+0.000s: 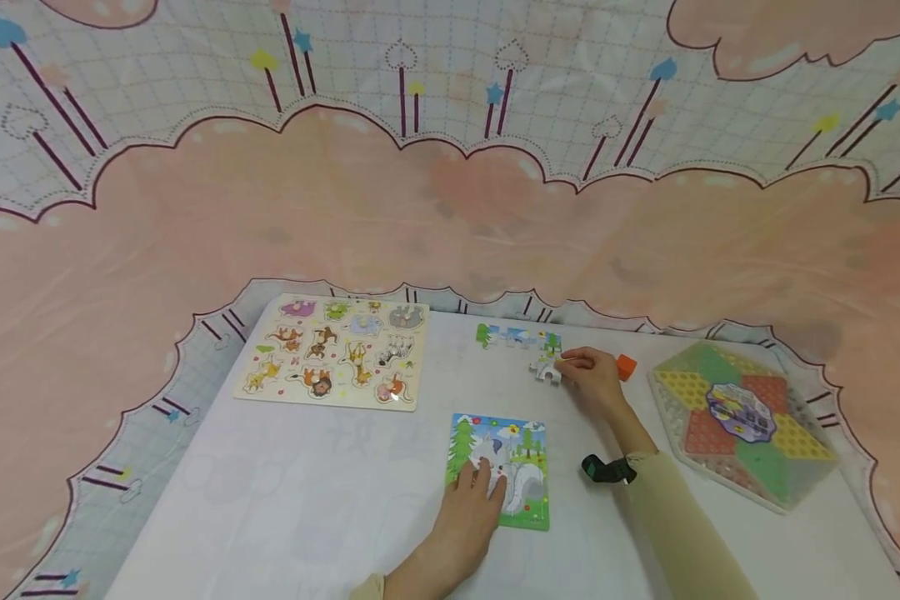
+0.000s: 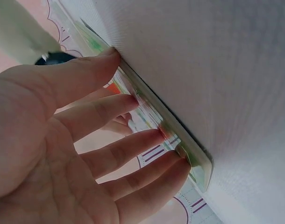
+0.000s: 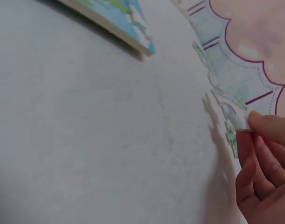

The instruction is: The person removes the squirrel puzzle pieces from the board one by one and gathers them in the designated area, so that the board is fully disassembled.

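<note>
My right hand point(image 1: 592, 379) pinches a grey-and-white jigsaw piece point(image 1: 546, 369) between thumb and fingers, at the back of the table. In the right wrist view the same piece point(image 3: 235, 115) stands tilted in the fingertips. Other jigsaw pieces point(image 1: 517, 337) with tree and sky parts lie just beyond it. Near the front, my left hand point(image 1: 467, 517) rests its fingers on a square puzzle board point(image 1: 531, 492) showing a grey squirrel, covering its lower left part. Seen from the left wrist, the fingertips touch the board point(image 2: 198, 163), and the fingers are spread and nearly straight.
A wooden animal puzzle board point(image 1: 345, 358) lies at the back left. An orange block point(image 1: 626, 367) sits beside the right hand. To the right is a hexagonal game box point(image 1: 742, 417). The right wrist wears a dark strap point(image 1: 607, 469). A patterned cloth point(image 1: 420, 217) hangs behind the white table point(image 1: 292, 483).
</note>
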Available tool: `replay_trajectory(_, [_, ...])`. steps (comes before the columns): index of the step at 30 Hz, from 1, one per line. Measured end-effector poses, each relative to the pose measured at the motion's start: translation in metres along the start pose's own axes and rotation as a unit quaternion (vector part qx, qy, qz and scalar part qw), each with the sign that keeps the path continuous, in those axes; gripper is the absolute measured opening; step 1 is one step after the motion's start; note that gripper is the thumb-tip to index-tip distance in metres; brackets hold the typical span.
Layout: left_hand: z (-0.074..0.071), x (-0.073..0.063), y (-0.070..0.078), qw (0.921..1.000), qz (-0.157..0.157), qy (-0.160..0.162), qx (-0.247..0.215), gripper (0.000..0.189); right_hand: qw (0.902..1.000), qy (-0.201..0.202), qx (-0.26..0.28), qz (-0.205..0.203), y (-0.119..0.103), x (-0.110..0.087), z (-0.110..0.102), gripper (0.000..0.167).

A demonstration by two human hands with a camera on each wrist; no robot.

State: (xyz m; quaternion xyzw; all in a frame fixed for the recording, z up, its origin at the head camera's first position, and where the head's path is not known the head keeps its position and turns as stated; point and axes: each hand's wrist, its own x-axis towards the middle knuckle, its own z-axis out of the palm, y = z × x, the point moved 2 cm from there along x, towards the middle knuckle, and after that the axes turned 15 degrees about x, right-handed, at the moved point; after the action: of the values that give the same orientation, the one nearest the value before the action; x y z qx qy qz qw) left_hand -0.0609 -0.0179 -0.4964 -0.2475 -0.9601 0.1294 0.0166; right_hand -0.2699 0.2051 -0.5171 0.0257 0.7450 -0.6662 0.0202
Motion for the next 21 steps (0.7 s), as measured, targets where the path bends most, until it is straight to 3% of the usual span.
replay_trajectory(4, [0.001, 0.000, 0.001, 1.0000, 0.000, 0.000, -0.005, 0.055, 0.9996, 0.008, -0.025, -0.005, -0.003, 0.012, 0.002, 0.026])
replay_trajectory(12, [0.000, -0.001, 0.000, 0.9999, 0.002, -0.001, 0.010, 0.054, 0.9940, 0.010, -0.109, 0.003, -0.003, 0.017, 0.005, 0.026])
replay_trajectory(21, [0.001, 0.000, 0.000, 1.0000, -0.002, -0.001, 0.002, 0.054, 0.9902, 0.004, -0.138, 0.021, -0.002, 0.018, 0.006, 0.027])
